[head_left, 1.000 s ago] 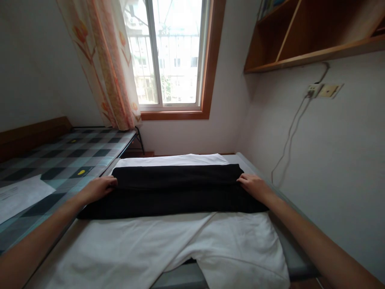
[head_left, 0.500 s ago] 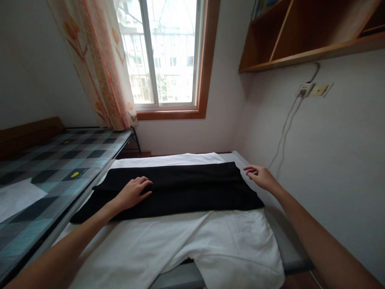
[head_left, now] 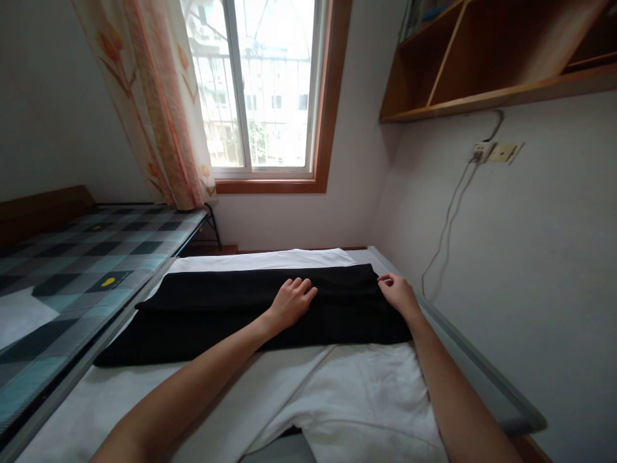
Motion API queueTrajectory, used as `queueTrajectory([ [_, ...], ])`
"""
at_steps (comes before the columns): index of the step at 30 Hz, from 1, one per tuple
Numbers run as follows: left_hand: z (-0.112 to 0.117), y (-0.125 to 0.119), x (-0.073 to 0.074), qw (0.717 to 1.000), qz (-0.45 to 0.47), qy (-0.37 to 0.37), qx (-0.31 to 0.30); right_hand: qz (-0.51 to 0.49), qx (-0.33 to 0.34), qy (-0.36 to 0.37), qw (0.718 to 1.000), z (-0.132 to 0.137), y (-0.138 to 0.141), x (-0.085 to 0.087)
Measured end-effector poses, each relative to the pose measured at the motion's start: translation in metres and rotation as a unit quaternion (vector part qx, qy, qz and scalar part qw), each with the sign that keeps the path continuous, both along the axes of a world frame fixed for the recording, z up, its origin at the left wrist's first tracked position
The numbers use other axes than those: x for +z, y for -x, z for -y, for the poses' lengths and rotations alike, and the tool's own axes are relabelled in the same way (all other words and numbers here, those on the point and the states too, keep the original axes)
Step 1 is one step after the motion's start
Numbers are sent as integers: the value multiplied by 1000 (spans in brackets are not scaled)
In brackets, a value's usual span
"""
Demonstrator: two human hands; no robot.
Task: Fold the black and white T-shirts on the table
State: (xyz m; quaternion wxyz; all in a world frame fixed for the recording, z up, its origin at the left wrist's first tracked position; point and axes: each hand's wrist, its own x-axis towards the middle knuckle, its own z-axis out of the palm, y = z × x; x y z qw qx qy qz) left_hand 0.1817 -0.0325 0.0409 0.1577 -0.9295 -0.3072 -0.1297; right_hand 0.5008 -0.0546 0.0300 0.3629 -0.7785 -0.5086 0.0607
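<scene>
A folded black garment (head_left: 207, 328) lies across a white garment (head_left: 357, 386); the black one's exact kind I cannot make out. My left hand (head_left: 292, 302) rests palm down on the black cloth, right of its middle, fingers lightly bent and apart. At the cloth's right end, my right hand (head_left: 399, 296) has thumb and fingertips closed at the edge, pinching it. Beneath both garments is a grey-edged flat surface (head_left: 506, 392), mostly covered.
On the left stands a bed with a checked mattress (head_left: 110, 257), with a white sheet of paper (head_left: 24, 315) on it. A window (head_left: 274, 96) with a flowered curtain (head_left: 164, 116) is ahead. A wooden shelf (head_left: 463, 103) hangs at upper right, above a socket (head_left: 504, 153) with a cord.
My left hand has slid right across the black cloth. My right hand has come left and down from beside the cloth to its right edge. The view has shifted slightly.
</scene>
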Motion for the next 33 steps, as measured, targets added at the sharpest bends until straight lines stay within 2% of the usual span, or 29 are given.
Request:
queueTrajectory([
  [3, -2, -11, 0, 1000, -14, 2, -13, 14, -6, 13, 1000, 6, -8, -9],
  [7, -4, -26, 1, 999, -15, 39, -15, -61, 23, 36, 997, 10, -12, -12],
  [9, -3, -35, 3, 998, -1, 59, -16, -76, 36, 24, 996, 11, -12, -9],
  [11, -2, -43, 6, 997, 12, 76, -16, -57, 76, -3, 995, 14, -10, -6],
  [13, -3, -51, 9, 996, 14, 92, -10, -21, 150, -22, 988, 18, -5, -2],
  [15, -5, -57, 11, 994, 8, 107, -3, 21, 218, -19, 976, 23, 1, 1],
  [17, -9, -60, 12, 993, -1, 121, -1, 70, 243, -4, 967, 27, 7, 2],
  [22, -14, -62, 17, 990, -11, 139, -2, 191, 204, 22, 960, 25, 16, -2],
  [25, -13, -63, 21, 992, 5, 124, 1, 228, 164, -21, 960, 23, 19, -2],
  [30, -11, -64, 24, 996, 48, 73, 23, 153, 50, -105, 981, 22, 25, 1],
  [33, -9, -63, 24, 996, 52, 75, 24, 115, 45, -97, 988, 22, 27, 1],
])
